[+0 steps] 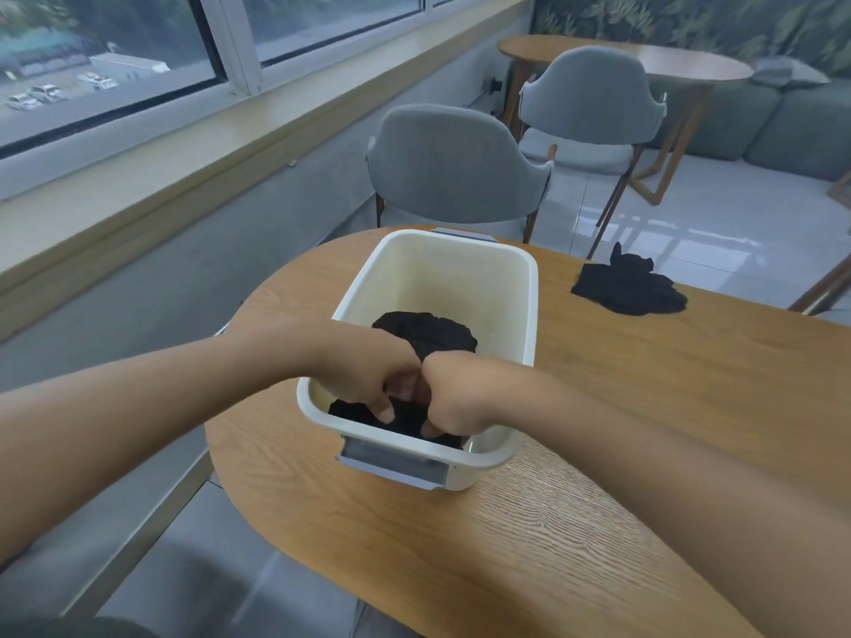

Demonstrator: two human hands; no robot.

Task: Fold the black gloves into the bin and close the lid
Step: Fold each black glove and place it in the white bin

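Note:
A cream plastic bin [525, 287] with grey handles stands open on the wooden table [598, 453]. Inside it lies a folded black glove [428, 331] towards the far end. Both my hands reach into the near end. My left hand [373, 375] and my right hand [453, 396] meet knuckle to knuckle, fingers curled down onto another black glove [405, 419] that they hold against the bin's bottom. A pile of black gloves [628, 285] lies on the table to the right of the bin. No lid is in view.
Two grey upholstered chairs [456, 168] stand beyond the table's far edge, with a second round wooden table [635, 59] and a green sofa behind them. A window sill runs along the left. The table's near edge curves round below my arms.

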